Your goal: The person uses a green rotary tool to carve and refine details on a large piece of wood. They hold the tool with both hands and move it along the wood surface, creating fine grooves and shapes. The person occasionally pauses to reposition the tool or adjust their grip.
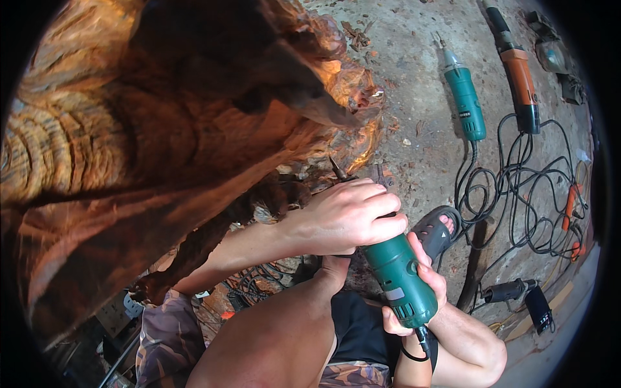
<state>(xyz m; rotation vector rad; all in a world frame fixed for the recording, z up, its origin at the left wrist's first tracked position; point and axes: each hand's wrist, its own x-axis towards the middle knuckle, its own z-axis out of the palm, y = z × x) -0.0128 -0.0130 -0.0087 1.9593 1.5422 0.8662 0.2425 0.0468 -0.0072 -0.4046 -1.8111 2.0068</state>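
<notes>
Both my hands are closed around a green electric die grinder that tilts up and to the left. My left hand wraps the front end, covering its nose. My right hand grips the rear of the body, near the vents and the black cord. A dark, pointed bit sticks out beyond my left hand. It is close to the lower edge of a large reddish-brown carved wood piece; whether it touches the wood I cannot tell. My left forearm passes beneath the wood's overhanging edge.
On the concrete floor lie a second green die grinder and an orange-and-black power tool. Tangled black cords spread below them. My sandalled foot is beside my right hand. A dark phone-like device lies at lower right.
</notes>
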